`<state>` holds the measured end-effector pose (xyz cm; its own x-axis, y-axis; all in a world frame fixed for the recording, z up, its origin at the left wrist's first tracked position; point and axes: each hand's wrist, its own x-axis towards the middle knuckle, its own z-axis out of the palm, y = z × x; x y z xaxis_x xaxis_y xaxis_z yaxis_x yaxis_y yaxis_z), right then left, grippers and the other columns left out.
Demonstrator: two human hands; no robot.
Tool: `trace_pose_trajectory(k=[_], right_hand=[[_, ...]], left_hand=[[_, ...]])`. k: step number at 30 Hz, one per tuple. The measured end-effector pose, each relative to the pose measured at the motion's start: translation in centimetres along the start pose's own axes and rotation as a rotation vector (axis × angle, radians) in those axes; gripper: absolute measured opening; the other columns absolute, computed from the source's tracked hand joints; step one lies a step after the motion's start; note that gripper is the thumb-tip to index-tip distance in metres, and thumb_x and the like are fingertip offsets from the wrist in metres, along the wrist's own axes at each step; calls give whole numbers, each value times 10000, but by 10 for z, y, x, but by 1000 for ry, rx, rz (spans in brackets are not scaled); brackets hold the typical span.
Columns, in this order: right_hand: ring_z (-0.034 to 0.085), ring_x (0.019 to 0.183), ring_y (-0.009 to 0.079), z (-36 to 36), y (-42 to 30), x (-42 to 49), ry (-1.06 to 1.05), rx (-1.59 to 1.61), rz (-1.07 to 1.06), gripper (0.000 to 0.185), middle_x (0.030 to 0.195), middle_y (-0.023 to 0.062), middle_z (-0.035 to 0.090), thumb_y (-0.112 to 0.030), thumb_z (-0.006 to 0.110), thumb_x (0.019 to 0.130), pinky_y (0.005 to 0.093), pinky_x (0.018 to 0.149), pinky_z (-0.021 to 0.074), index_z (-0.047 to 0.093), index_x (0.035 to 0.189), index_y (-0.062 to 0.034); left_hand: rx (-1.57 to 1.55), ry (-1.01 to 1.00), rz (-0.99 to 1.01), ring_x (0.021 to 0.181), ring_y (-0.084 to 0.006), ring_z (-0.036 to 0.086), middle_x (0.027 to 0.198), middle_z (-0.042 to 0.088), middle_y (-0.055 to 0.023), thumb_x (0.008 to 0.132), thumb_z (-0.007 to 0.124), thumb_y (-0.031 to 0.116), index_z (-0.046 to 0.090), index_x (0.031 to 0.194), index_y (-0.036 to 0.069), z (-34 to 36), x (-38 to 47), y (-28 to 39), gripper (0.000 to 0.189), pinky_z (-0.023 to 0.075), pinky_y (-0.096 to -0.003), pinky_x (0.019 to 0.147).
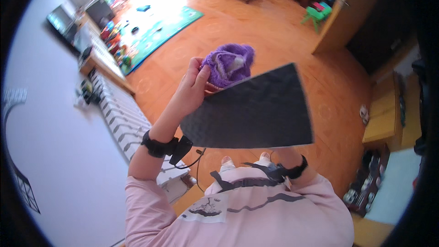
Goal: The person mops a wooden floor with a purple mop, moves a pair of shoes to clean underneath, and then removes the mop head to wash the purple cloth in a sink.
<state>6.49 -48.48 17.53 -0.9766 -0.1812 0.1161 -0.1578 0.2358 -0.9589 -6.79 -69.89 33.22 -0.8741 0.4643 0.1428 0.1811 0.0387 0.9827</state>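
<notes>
My left hand (194,84) grips a bunched, fuzzy purple cloth (228,65) with a pale patch in its folds. Thumb and fingers pinch the cloth's left side. Close below it, a flat dark grey panel (250,113) is up in the air before my chest, its far right corner pointing away. Its upper left edge overlaps part of my left hand. The panel hides my right hand; only the wrist (287,156) and forearm show at its lower edge, so the fingers' hold cannot be seen. Each forearm wears a black strap.
A striped covered surface (120,120) runs along the white wall on my left. Beyond lie a green play mat (164,38) and scattered toys. A wooden door (346,14), a green child's chair (317,14) and a shoe rack (367,182) stand to the right. A cable (197,161) dangles near my left arm.
</notes>
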Motion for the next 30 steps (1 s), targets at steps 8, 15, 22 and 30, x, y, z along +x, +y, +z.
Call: trace_pose_trajectory(k=[8, 15, 22, 30], right_hand=[[452, 1108, 181, -37, -2, 16, -324, 171, -240, 433, 1253, 55, 426, -192, 506, 872, 322, 943, 365, 367, 1266, -81], [522, 998, 146, -92, -90, 44, 162, 1064, -100, 353, 1109, 61, 535, -140, 566, 838, 295, 850, 428, 469, 1157, -25], [540, 849, 107, -160, -99, 39, 757, 739, -292, 241, 944, 22, 582, -176, 574, 838, 252, 751, 439, 552, 1037, -42], [501, 1014, 180, -222, -122, -7, 487, 647, -270, 432, 1122, 77, 495, -157, 572, 816, 299, 885, 398, 422, 1213, -78]], left_hand=[[490, 96, 497, 678, -359, 551, 755, 528, -199, 892, 380, 126, 396, 991, 29, 69, 20, 37, 140, 414, -371, 588], [526, 39, 575, 597, -318, 547, 739, 526, -188, 851, 429, 85, 394, 986, 16, 112, 26, 39, 156, 416, -351, 542], [508, -21, 556, 500, -233, 550, 695, 548, -127, 804, 537, 102, 417, 980, 27, 126, 31, 43, 226, 413, -307, 467], [1074, 290, 621, 483, -256, 546, 569, 542, -81, 837, 536, 237, 456, 755, 70, 125, 51, 44, 203, 412, -328, 407]])
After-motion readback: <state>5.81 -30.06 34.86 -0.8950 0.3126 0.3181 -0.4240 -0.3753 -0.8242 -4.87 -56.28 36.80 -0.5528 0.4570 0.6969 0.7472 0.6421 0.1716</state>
